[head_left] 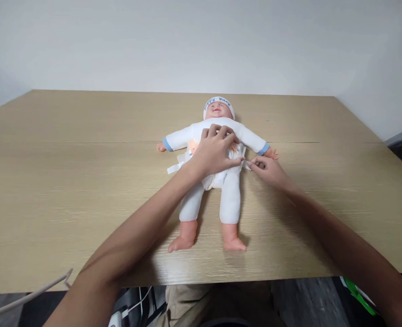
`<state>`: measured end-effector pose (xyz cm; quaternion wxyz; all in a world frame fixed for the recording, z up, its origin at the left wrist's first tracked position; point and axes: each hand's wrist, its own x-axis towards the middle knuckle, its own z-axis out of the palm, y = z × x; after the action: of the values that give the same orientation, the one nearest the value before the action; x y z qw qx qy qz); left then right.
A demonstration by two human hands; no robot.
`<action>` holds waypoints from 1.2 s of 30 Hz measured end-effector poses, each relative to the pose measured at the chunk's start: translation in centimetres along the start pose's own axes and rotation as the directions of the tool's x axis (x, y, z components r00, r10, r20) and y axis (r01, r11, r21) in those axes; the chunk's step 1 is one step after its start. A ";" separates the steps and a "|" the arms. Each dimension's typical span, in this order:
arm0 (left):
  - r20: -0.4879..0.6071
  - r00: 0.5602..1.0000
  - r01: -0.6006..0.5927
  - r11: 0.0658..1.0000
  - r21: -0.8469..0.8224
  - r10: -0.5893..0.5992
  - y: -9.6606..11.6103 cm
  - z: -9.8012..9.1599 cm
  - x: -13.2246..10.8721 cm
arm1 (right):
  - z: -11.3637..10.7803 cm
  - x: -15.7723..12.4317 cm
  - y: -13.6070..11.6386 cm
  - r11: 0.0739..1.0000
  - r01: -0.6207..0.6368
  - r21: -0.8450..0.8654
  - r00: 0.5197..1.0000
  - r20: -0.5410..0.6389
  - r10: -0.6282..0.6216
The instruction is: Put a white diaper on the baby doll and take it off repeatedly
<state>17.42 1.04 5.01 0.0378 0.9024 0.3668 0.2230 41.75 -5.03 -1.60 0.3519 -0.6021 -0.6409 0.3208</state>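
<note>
A baby doll [230, 200] in a white suit with blue cuffs and a lettered cap lies on its back, feet toward me. Around its hips is a white diaper [215, 180] with a printed front, partly hidden under my hand. My left hand [214, 150] rests with fingers spread over the diaper's front and the doll's belly. At the doll's hip on the right side, my right hand [267, 170] pinches the diaper's tab [246, 166]. The opposite tab [175, 168] sticks out loose on the left side.
The doll lies on a wide wooden table [85, 190] against a pale wall [187, 45]. A white cable [27, 297] crosses the near left edge. Below that edge are a power plug [115, 319] and a green-rimmed item [359, 297].
</note>
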 end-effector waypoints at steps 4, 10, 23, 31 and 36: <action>-0.018 1.000 -0.009 1.000 0.005 0.009 -0.2 0.6 0.0 | -1.7 0.8 -1.4 0.985 -0.088 0.150 0.996 0.043 0.082; -0.006 1.000 0.003 1.000 0.008 -0.003 0.2 0.1 -0.1 | -1.5 3.4 -6.6 0.991 -0.073 0.115 0.988 0.143 0.056; 0.022 0.999 0.035 0.999 -0.019 -0.034 0.6 -0.4 -0.2 | 2.9 3.2 -5.8 0.970 0.074 0.233 0.996 -0.059 -0.062; 0.058 0.997 0.057 0.998 0.020 -0.058 1.0 -1.1 -0.2 | 3.3 -1.3 -4.4 0.776 0.583 -0.239 0.795 -0.029 -0.606; 0.076 0.995 0.069 0.998 -0.013 -0.068 1.0 -1.3 -0.1 | 3.0 -0.5 -2.8 0.739 0.618 -0.267 0.770 0.021 -0.637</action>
<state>17.46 0.13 6.43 0.0664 0.8967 0.3940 0.1904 37.74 -5.65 -0.96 0.3808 -0.4024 -0.8291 0.0754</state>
